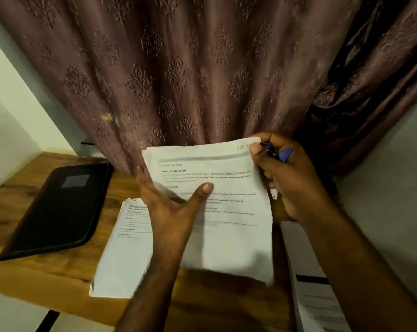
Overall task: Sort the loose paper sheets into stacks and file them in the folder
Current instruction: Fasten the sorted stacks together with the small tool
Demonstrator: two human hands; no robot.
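Observation:
Both hands hold a printed white sheet (229, 212) up above the wooden table (34, 279). My left hand (171, 207) grips its left edge, thumb on the front, fingers behind. My right hand (286, 173) pinches the sheet's top right corner and also holds a blue pen (280, 153) in its curled fingers. Handwriting shows at that corner. A stack of printed sheets (123, 255) lies on the table under the held one. The black folder (58, 209) lies closed at the left.
Another pile of printed paper (310, 283) lies along the table's right side, partly under my right forearm. A patterned mauve curtain (190, 75) hangs right behind the table. White walls stand left and right. The table's front edge runs below the stack.

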